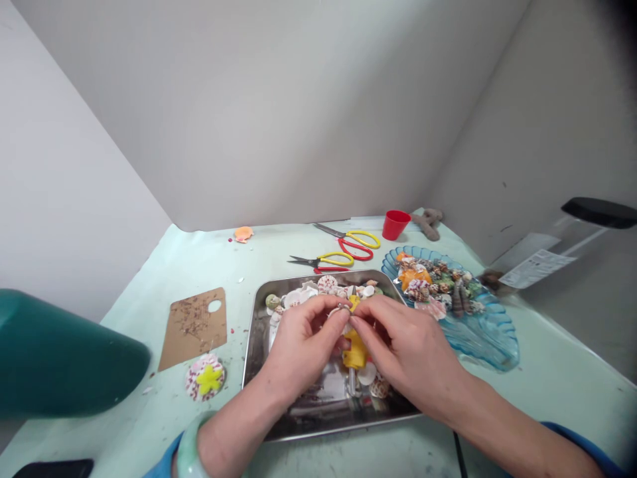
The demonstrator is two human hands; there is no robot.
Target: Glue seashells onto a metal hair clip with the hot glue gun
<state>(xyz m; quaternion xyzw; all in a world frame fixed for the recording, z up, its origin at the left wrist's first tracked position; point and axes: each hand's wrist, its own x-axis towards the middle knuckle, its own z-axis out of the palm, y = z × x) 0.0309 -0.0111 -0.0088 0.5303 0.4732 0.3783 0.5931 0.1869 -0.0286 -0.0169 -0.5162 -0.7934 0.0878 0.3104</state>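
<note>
My left hand and my right hand meet over a metal tray, both closed in a pinch. Between their fingertips is a small whitish piece that looks like a shell, mostly hidden by the fingers. Just beneath, a yellow glue gun lies in the tray, its metal end toward me. White and speckled shells are heaped along the tray's far side, and a brown-patterned shell rests near my right hand.
Two scissors lie beyond the tray, near a red cup. Right, a blue scalloped dish holds shells. Left are a stained brown card, a shell flower and a large green cylinder. A clear container stands far right.
</note>
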